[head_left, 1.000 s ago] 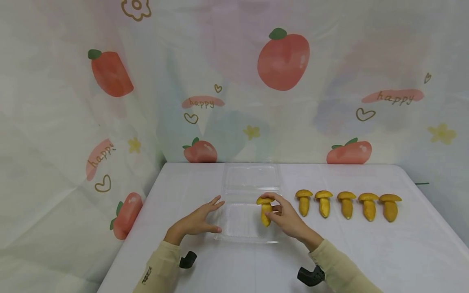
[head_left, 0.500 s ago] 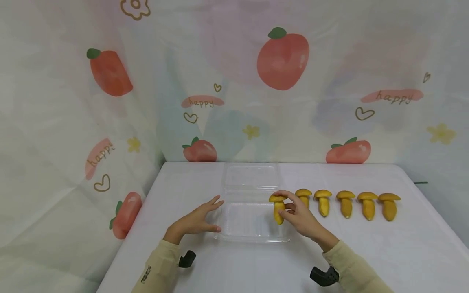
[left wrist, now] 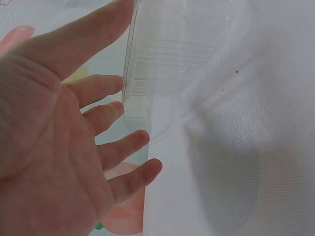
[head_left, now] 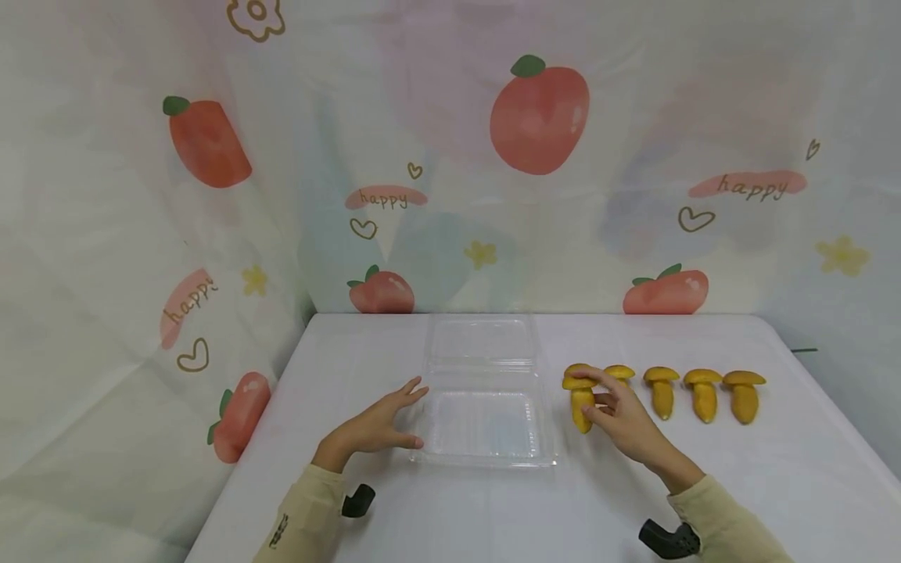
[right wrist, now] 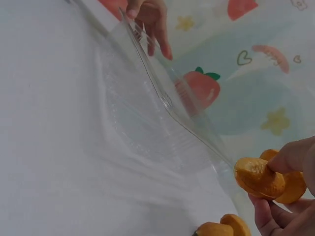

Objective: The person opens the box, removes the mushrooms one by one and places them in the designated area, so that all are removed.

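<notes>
My right hand (head_left: 626, 422) pinches a yellow mushroom (head_left: 580, 408) by its stem, cap toward the back; the right wrist view shows this mushroom (right wrist: 256, 178) between thumb and fingers. It overlaps the leftmost mushroom of a row, which is mostly hidden behind it. A clear plastic clamshell box (head_left: 486, 461) lies open in the middle of the table, its lid (head_left: 482, 340) folded back toward the wall. At the box's left side my left hand (head_left: 373, 422) is spread, fingers extended and holding nothing; its fingertips are right at the rim in the left wrist view.
Several more yellow mushrooms (head_left: 705, 396) stand in a line to the right of the box, caps away from me. A white cloth covers the table (head_left: 450, 524). Behind it hangs a printed fabric backdrop (head_left: 450, 117), which also runs along the left side.
My right hand has carried the mushroom rightward, from over the box to in front of the row's left end. The left hand has stayed beside the box.
</notes>
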A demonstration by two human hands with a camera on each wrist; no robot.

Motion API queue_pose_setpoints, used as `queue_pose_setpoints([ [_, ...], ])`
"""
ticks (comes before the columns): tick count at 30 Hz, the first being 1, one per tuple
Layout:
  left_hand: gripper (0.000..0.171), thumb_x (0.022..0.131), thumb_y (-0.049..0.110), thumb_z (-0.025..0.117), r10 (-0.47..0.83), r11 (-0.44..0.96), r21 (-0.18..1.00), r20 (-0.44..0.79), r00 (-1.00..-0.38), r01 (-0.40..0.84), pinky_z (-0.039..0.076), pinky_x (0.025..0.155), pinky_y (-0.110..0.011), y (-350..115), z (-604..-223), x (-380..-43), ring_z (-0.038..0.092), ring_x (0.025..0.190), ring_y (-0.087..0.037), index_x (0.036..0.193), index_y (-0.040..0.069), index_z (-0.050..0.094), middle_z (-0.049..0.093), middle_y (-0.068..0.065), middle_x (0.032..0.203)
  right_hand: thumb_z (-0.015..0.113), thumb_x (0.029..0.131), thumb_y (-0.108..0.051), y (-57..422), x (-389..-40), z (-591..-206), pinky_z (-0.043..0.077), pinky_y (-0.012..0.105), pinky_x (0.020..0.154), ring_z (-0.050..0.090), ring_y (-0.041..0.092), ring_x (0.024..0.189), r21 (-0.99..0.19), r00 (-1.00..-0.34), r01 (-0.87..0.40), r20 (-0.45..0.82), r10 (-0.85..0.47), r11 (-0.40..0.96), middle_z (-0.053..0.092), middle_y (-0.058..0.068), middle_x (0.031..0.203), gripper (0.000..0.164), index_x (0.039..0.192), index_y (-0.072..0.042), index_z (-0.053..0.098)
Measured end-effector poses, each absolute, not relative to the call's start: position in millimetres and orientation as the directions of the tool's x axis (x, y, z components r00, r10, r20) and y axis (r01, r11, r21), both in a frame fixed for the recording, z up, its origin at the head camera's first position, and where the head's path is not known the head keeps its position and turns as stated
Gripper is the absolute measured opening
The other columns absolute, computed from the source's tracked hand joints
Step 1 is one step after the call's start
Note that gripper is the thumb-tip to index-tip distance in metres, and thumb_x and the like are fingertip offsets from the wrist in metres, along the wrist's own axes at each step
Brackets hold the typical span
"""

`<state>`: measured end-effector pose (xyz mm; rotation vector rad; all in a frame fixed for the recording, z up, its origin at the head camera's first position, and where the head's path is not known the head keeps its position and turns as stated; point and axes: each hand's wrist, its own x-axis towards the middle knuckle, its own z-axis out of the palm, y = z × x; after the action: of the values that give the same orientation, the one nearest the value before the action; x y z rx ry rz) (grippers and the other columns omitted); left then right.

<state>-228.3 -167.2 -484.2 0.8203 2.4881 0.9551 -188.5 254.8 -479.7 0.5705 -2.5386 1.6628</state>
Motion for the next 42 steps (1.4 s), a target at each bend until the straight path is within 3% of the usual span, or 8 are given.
queue_pose_setpoints([
  [7, 0.091, 0.087, 0.026, 0.081, 0.625, 0.606, 0.7, -0.124, -0.771, 0.378, 0.022, 0.122, -0.065, -167.9, -484.9, -227.7, 0.016, 0.156, -0.042, 0.159, 0.003, 0.03, 0.012, -0.018, 0.17, 0.059, 0.094, 0.008, 269.9, -183.8, -475.4, 0.046, 0.007, 0.091, 0.048, -0.008, 0.117, -0.815, -0.922, -0.38, 0.297, -0.248, 0.437, 0.049, 0.022, 0.142, 0.046, 0.139, 0.002, 0.051],
  [14, 0.091, 0.087, 0.025, 0.081, 0.625, 0.607, 0.695, -0.12, -0.771, 0.384, 0.023, 0.122, -0.065, -166.8, -482.9, -227.5, 0.017, 0.156, -0.042, 0.158, 0.002, 0.03, 0.013, -0.019, 0.17, 0.061, 0.093, 0.008, 284.6, -181.8, -474.1, 0.042, 0.003, 0.091, 0.045, -0.013, 0.117, -0.785, -0.918, -0.393, 0.309, -0.247, 0.479, 0.052, 0.02, 0.139, 0.046, 0.138, 0.0, 0.053],
  [21, 0.091, 0.087, 0.025, 0.081, 0.619, 0.614, 0.693, -0.127, -0.775, 0.377, 0.023, 0.122, -0.064, -166.3, -482.4, -227.0, 0.016, 0.157, -0.041, 0.159, 0.004, 0.029, 0.012, -0.018, 0.17, 0.061, 0.09, 0.014, 303.2, -181.3, -474.1, 0.051, 0.012, 0.081, 0.057, -0.005, 0.106, -0.768, -0.911, -0.41, 0.323, -0.256, 0.491, 0.056, -0.002, 0.135, 0.049, 0.137, 0.0, 0.054],
  [25, 0.091, 0.087, 0.024, 0.081, 0.614, 0.62, 0.69, -0.13, -0.778, 0.374, 0.023, 0.122, -0.064, -166.7, -482.2, -227.0, 0.017, 0.157, -0.041, 0.159, 0.003, 0.029, 0.013, -0.018, 0.171, 0.063, 0.09, 0.012, 314.1, -180.6, -475.6, 0.046, 0.005, 0.085, 0.047, -0.016, 0.114, -0.737, -0.916, -0.401, 0.325, -0.235, 0.544, 0.051, -0.021, 0.137, 0.05, 0.136, -0.004, 0.056],
  [29, 0.091, 0.087, 0.025, 0.081, 0.612, 0.62, 0.693, -0.135, -0.779, 0.367, 0.023, 0.122, -0.064, -166.7, -482.7, -226.9, 0.016, 0.157, -0.041, 0.159, 0.004, 0.029, 0.012, -0.018, 0.171, 0.063, 0.09, 0.012, 324.9, -178.2, -478.4, 0.038, -0.001, 0.087, 0.033, -0.024, 0.12, -0.723, -0.921, -0.389, 0.324, -0.217, 0.571, 0.039, -0.038, 0.134, 0.048, 0.136, -0.001, 0.055],
  [37, 0.091, 0.087, 0.025, 0.081, 0.611, 0.62, 0.695, -0.137, -0.779, 0.364, 0.023, 0.122, -0.064, -166.6, -482.4, -226.6, 0.016, 0.157, -0.041, 0.159, 0.005, 0.029, 0.012, -0.016, 0.171, 0.063, 0.088, 0.014, 344.1, -177.4, -478.1, 0.039, 0.001, 0.084, 0.044, -0.018, 0.111, -0.7, -0.926, -0.372, 0.327, -0.189, 0.61, 0.047, -0.027, 0.131, 0.048, 0.134, 0.001, 0.056],
  [42, 0.091, 0.087, 0.025, 0.081, 0.617, 0.614, 0.697, -0.132, -0.775, 0.371, 0.023, 0.122, -0.064, -167.1, -482.4, -227.4, 0.016, 0.157, -0.041, 0.159, 0.003, 0.029, 0.012, -0.018, 0.171, 0.062, 0.089, 0.014, 358.6, -178.7, -480.1, 0.038, 0.0, 0.084, 0.043, -0.018, 0.112, -0.692, -0.927, -0.365, 0.33, -0.176, 0.623, 0.047, -0.032, 0.13, 0.049, 0.135, 0.0, 0.055],
])
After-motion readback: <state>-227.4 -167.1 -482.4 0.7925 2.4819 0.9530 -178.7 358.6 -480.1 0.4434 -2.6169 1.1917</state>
